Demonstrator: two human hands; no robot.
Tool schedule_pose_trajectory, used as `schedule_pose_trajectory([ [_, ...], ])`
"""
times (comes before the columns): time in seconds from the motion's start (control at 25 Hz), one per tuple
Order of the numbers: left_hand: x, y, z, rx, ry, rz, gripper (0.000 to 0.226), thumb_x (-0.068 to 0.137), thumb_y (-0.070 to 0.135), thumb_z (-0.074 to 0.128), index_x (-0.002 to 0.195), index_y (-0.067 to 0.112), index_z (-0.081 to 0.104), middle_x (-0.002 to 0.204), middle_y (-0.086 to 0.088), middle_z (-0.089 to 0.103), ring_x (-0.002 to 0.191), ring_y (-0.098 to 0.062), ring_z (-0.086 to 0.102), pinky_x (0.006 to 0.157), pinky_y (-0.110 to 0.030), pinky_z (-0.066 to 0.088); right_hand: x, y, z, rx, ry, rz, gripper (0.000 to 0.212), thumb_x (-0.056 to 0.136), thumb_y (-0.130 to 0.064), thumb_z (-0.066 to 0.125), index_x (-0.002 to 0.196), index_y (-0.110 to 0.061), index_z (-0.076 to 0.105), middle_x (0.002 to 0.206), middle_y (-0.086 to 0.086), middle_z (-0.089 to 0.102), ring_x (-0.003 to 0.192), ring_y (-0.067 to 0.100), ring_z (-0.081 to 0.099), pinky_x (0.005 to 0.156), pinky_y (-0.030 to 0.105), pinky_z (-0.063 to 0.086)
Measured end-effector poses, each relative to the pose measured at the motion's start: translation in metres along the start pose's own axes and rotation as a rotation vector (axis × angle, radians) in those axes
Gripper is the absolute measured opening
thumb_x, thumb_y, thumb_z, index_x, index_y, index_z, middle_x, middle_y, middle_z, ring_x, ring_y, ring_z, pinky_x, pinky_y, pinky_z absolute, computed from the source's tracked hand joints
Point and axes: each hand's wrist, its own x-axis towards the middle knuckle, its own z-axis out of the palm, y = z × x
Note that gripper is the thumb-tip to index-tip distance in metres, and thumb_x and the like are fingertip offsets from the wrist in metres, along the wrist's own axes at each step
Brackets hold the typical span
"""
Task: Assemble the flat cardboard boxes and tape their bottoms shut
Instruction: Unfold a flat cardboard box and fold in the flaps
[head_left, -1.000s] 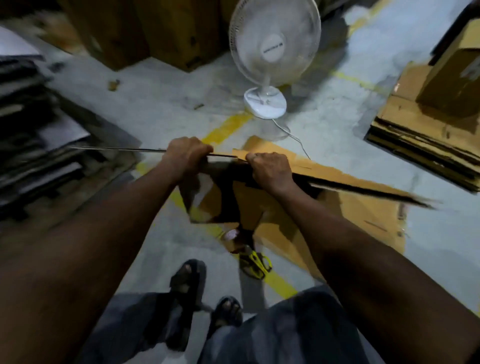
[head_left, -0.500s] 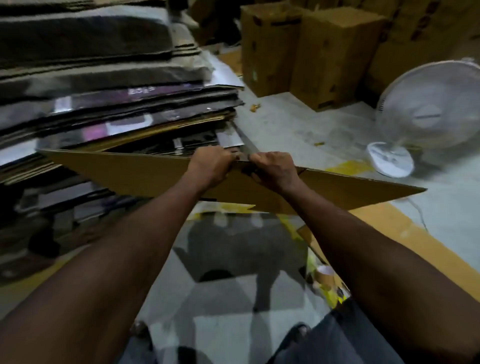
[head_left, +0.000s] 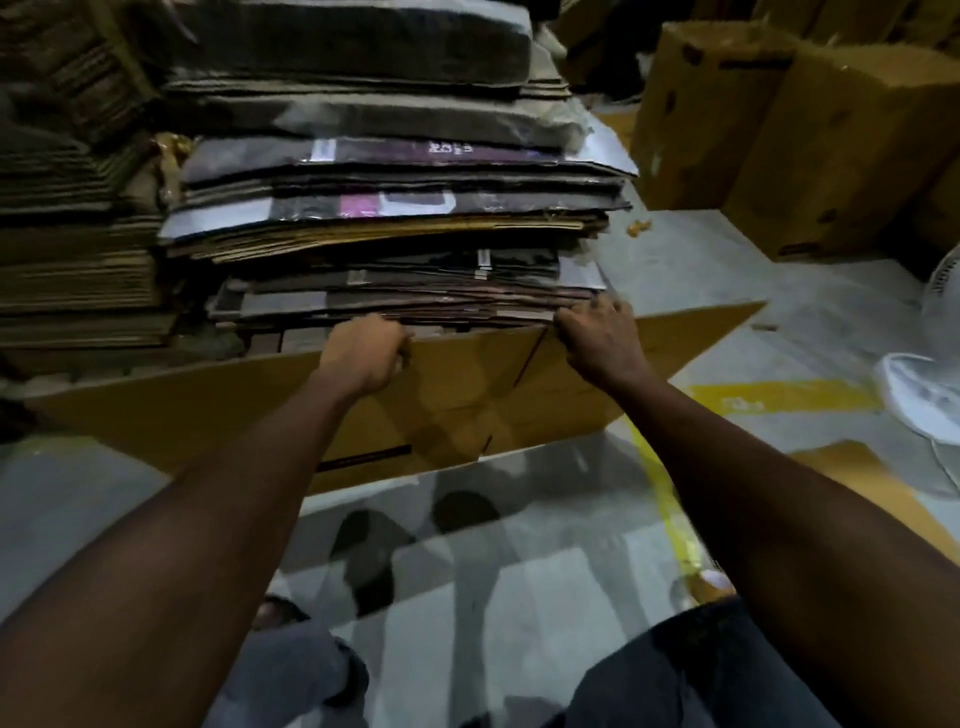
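More box (head_left: 208, 410) edge now separates left hand (head_left: 363, 353) from right hand (head_left: 597, 345).

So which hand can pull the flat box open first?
Probably the right hand: its fingers reach over the top edge of the flat brown cardboard box right beside the fold. The left hand grips farther along.

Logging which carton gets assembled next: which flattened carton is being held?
The plain brown carton upright in front of the stack: the left grip and right grip hold its top edge. The others lie flat, piled.
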Motion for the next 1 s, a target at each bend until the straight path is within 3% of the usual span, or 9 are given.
schedule_pose_trajectory([
  [0.16, -0.014, -0.017, 0.026, -0.009, -0.042, 0.030, 0.017, 0.089, 0.022, 0.058, 0.105, 0.023, 0.062, 0.100, -0.007, 0.066, 0.095, -0.028, 0.064, 0.069, -0.036, 0.048, 0.006, -0.027, -0.001, 0.018, -0.111, -0.116, 0.017, 0.094, -0.025, 0.058, 0.110, -0.024, 0.063, 0.106, 0.004, 0.068, 0.104, 0.030, 0.058, 0.081, 0.038, 0.042],
  [0.28, -0.009, -0.023, 0.038, -0.055, -0.019, 0.025, 0.022, 0.088, 0.018, 0.057, 0.109, 0.025, 0.061, 0.099, -0.006, 0.066, 0.095, -0.029, 0.063, 0.070, -0.036, 0.047, 0.019, -0.062, 0.003, 0.082, -0.177, -0.233, 0.011, 0.096, -0.024, 0.057, 0.106, -0.024, 0.063, 0.102, 0.002, 0.067, 0.096, 0.023, 0.063, 0.072, 0.033, 0.050],
  [0.4, -0.011, -0.024, 0.041, -0.062, 0.040, 0.001, 0.027, 0.089, 0.016, 0.059, 0.114, 0.025, 0.056, 0.104, -0.004, 0.063, 0.094, -0.026, 0.061, 0.069, -0.034, 0.048, 0.020, -0.076, 0.005, 0.061, -0.125, -0.172, 0.011, 0.098, -0.025, 0.057, 0.106, -0.022, 0.063, 0.097, 0.002, 0.066, 0.091, 0.021, 0.063, 0.067, 0.031, 0.045],
  [0.56, -0.030, -0.039, 0.061, 0.005, 0.175, -0.017, 0.065, 0.083, 0.016, 0.068, 0.136, 0.027, 0.032, 0.122, -0.006, 0.045, 0.100, -0.022, 0.049, 0.080, -0.035, 0.046, 0.031, -0.086, 0.003, 0.084, -0.084, -0.206, 0.012, 0.098, -0.027, 0.057, 0.108, -0.023, 0.063, 0.098, 0.002, 0.068, 0.093, 0.023, 0.064, 0.069, 0.035, 0.049],
  [0.64, -0.044, -0.048, 0.072, 0.072, 0.177, -0.047, 0.077, 0.082, 0.018, 0.069, 0.144, 0.028, 0.023, 0.122, -0.006, 0.043, 0.101, -0.022, 0.047, 0.081, -0.035, 0.044, 0.032, -0.091, 0.011, 0.090, -0.093, -0.232, 0.012, 0.098, -0.027, 0.057, 0.109, -0.024, 0.061, 0.097, 0.000, 0.067, 0.092, 0.022, 0.064, 0.069, 0.035, 0.051],
  [0.8, -0.054, -0.057, 0.081, 0.041, 0.179, -0.057, 0.066, 0.083, 0.019, 0.067, 0.138, 0.025, 0.031, 0.114, -0.004, 0.049, 0.096, -0.020, 0.050, 0.078, -0.033, 0.042, 0.034, -0.093, 0.023, 0.178, -0.160, -0.242, 0.026, 0.103, -0.038, 0.043, 0.119, -0.027, 0.059, 0.108, -0.001, 0.066, 0.099, 0.021, 0.060, 0.076, 0.034, 0.042],
  [0.88, -0.057, -0.057, 0.086, 0.040, 0.184, -0.013, 0.060, 0.082, 0.017, 0.069, 0.131, 0.024, 0.036, 0.109, -0.003, 0.050, 0.091, -0.019, 0.051, 0.072, -0.031, 0.040, 0.032, -0.096, 0.024, 0.299, -0.247, -0.196, 0.039, 0.105, -0.044, 0.034, 0.124, -0.024, 0.061, 0.113, 0.002, 0.067, 0.104, 0.022, 0.061, 0.085, 0.038, 0.046],
  [1.0, -0.062, -0.055, 0.087, 0.023, 0.189, 0.027, 0.054, 0.081, 0.014, 0.070, 0.125, 0.022, 0.041, 0.102, -0.002, 0.050, 0.084, -0.018, 0.050, 0.065, -0.030, 0.036, 0.031, -0.098, 0.024, 0.388, -0.340, -0.125, 0.037, 0.103, -0.044, 0.039, 0.125, -0.026, 0.063, 0.117, 0.004, 0.066, 0.107, 0.023, 0.060, 0.089, 0.041, 0.049],
])
